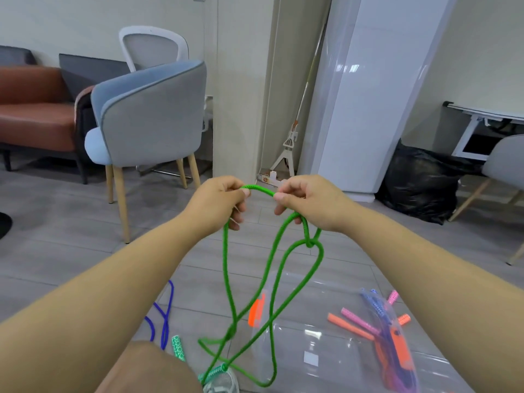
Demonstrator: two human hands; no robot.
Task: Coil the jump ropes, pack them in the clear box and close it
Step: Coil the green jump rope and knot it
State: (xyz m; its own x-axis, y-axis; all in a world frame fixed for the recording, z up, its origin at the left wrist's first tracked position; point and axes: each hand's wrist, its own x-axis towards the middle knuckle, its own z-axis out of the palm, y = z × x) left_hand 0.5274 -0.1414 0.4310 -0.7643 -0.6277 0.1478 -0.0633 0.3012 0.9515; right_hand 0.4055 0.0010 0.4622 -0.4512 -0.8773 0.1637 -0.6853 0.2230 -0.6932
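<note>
green rope (226, 268), blue rope (167, 310), orange latches (256, 310)

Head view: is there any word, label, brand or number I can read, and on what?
None can be read.
White sticker on the clear box: no legible print shows.
Cardboard box by the wall: round mark, too small to read.
</note>
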